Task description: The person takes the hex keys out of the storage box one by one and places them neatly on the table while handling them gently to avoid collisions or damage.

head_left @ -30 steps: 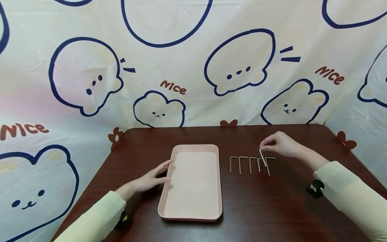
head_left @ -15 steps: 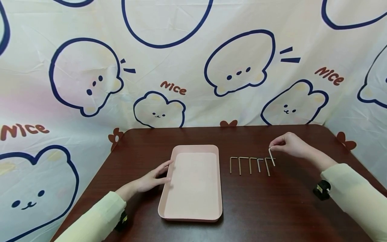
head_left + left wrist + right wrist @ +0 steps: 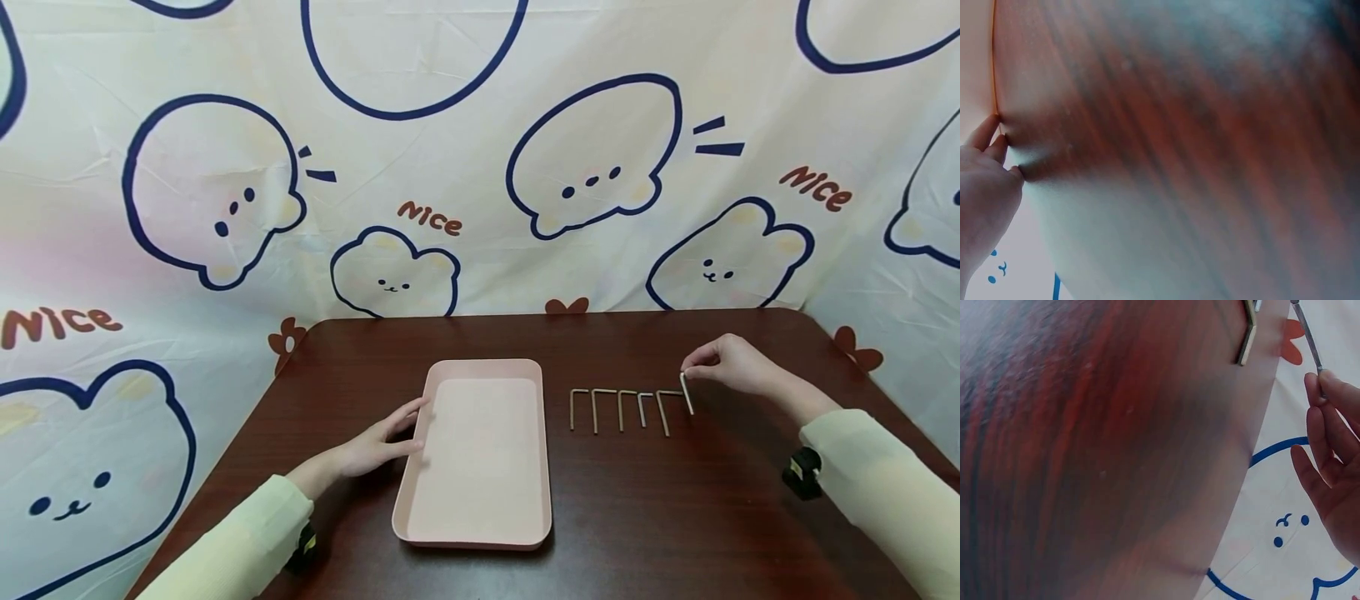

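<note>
My right hand (image 3: 731,365) pinches the short end of a silver hex key (image 3: 687,396) between thumb and fingertips. Its long arm slants downward at the right end of a row of L-shaped hex keys. The closest one in that row is a bronze-coloured hex key (image 3: 663,414), just left of the held one. In the right wrist view the held hex key (image 3: 1310,340) extends from the fingertips, the other fingers loosely bent. On the left, my left hand (image 3: 367,447) rests its extended fingertips against the left rim of a pale pink tray (image 3: 483,458).
Several hex keys, among them a small silver hex key (image 3: 642,410), lie side by side right of the tray on the dark wooden table (image 3: 645,517). A cartoon-printed cloth (image 3: 480,167) hangs behind the table and along its sides.
My right hand has carried the silver hex key rightward, from over the row to its right end, and slightly lower. My left hand and the tray have stayed put.
</note>
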### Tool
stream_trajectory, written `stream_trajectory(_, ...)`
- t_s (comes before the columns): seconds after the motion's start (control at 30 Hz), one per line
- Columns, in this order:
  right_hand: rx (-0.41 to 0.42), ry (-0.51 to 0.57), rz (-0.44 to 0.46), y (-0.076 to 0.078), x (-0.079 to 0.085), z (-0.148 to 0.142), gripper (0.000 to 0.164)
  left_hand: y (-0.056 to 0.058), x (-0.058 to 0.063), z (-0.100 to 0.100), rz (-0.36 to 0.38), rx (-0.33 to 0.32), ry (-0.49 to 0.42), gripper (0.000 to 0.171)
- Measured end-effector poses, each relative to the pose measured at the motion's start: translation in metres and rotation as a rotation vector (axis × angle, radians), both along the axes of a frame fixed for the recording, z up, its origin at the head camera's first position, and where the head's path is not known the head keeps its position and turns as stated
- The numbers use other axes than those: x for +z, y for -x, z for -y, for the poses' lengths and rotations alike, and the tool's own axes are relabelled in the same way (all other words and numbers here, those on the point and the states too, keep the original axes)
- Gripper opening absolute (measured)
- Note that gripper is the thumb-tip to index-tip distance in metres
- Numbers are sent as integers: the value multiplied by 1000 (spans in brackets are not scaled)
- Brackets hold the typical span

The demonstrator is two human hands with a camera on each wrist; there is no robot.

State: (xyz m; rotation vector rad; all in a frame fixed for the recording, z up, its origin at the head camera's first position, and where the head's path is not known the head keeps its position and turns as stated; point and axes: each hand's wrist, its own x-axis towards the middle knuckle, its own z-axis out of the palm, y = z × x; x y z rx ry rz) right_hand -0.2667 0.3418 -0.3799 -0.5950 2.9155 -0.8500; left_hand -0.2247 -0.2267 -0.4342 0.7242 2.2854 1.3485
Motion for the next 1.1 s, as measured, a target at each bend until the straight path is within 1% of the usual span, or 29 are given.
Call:
stream_trajectory(0.13, -18, -6, 20, 0, -8, -5, 6, 0, 0, 0, -3, -1, -2, 72)
stream_trajectory(0.33, -10, -11, 49, 2, -15, -8, 6, 0, 0, 0, -3, 0, 3, 72)
stream_trajectory(0.5, -10, -31, 49, 4, -23, -10, 6, -1, 1, -1, 3, 3, 8, 73)
stream_trajectory(0.67, -4, -46, 30, 4, -30, -13, 6, -1, 2, -1, 5, 4, 8, 72)
stream_trajectory(0.9, 3, -38, 17, 5, -32, -11, 6, -1, 2, -1, 9, 3, 9, 73)
stream_trajectory(1.1, -7, -55, 20, 4, -34, -7, 7, 0, 1, 0, 7, 3, 10, 73)
